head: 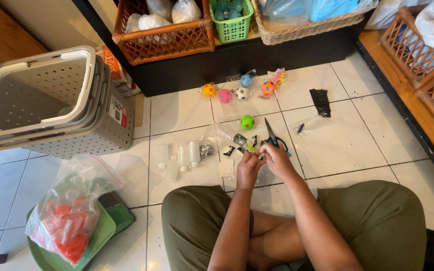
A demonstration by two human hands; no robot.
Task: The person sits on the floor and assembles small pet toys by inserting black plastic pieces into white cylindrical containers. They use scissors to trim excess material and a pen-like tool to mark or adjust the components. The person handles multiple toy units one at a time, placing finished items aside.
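My left hand point(247, 168) and my right hand point(275, 159) meet just above the white tiled floor, both pinching a small item in a clear plastic bag point(251, 149) with black and yellow-green parts; what it is cannot be made out. Blue-handled scissors point(272, 136) lie on the tiles right behind my right hand. A green ball point(247, 122) sits just beyond. Farther back lie an orange ball point(208, 90), a pink ball point(225, 96), a black-and-white ball point(242, 93) and a few more bagged balls. Small clear bottles point(183, 154) lie left of my hands.
Stacked grey perforated baskets point(56, 100) stand at the left. A clear bag of orange pieces point(69, 221) rests on a green tray point(96, 236). A black packet point(320, 102) lies at the right. Wicker baskets point(161, 42) and a green basket point(232, 25) fill a dark shelf behind.
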